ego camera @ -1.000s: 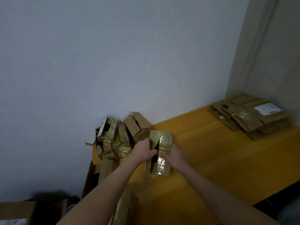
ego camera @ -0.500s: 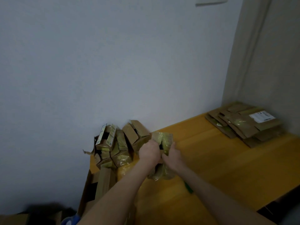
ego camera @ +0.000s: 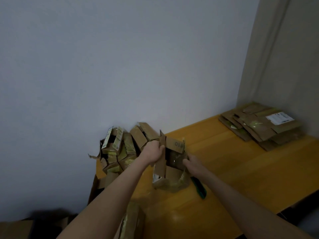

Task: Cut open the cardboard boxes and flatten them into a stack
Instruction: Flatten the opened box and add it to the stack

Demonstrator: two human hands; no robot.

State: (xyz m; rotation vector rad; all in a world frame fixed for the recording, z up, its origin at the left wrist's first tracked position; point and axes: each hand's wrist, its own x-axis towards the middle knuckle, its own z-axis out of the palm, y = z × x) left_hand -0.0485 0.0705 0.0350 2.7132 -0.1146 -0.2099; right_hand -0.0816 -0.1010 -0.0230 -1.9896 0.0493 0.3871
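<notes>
1. One open cardboard box [ego camera: 170,171] stood on the yellow-orange table [ego camera: 241,169], near its left end. Its mouth faced upward and its long axis ran from the person toward the wall [ego camera: 120,66].
2. The box's left flap stood upright along that axis. The far flap, printed with upside-down figures, stood across it.
3. The left hand [ego camera: 152,150] was clamped on the left flap, with its fingers curled round the upper edge.
4. The right hand [ego camera: 192,163] gripped the right side of the same box, with its fingers hooked over the rim. The two hands were apart, with the box's opening between them.
5. One green cutter [ego camera: 200,188] lay flat on the table just right of the box. It was slanted, with its far end toward the box and its near end toward the table's front edge.
6. A pile of boxes [ego camera: 120,147] leaned against the wall just left of the held box, tipped at various angles. There were at least five, too jumbled for me to count exactly.
7. One stack of flattened boxes [ego camera: 262,128] lay at the table's far right corner, well apart from the hands. It held several sheets, and the top one carried a white label.
</notes>
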